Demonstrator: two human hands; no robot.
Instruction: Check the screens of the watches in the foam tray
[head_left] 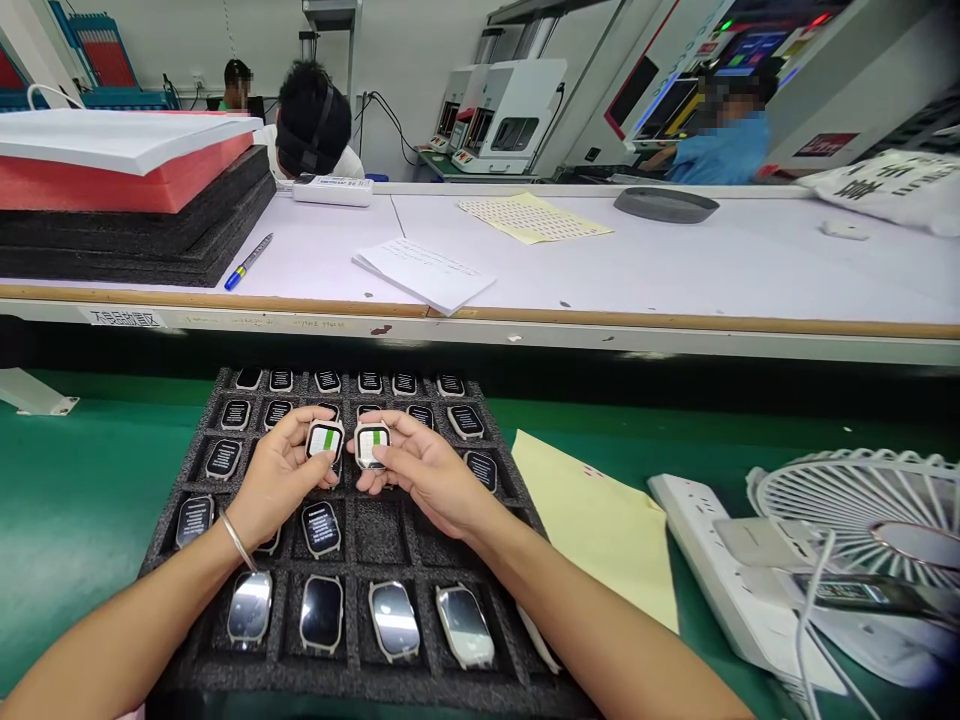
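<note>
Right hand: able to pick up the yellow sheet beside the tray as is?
Probably not while the right hand holds a watch. Otherwise the way looks free: the yellow sheet lies beside the black tray, much of it uncovered.

Held watches (325, 435), between the fingers (405, 424): screens part-covered by thumbs (320, 464). Tray watches (466, 421), beyond fingers: lettering too small to read. Papers (424, 272), farther beyond: handwriting illegible. Light-edged item (538, 640), nearer, right of fingers: mostly hidden by right forearm (592, 605). Fan (814, 490), far right: edge-cropped.
</note>
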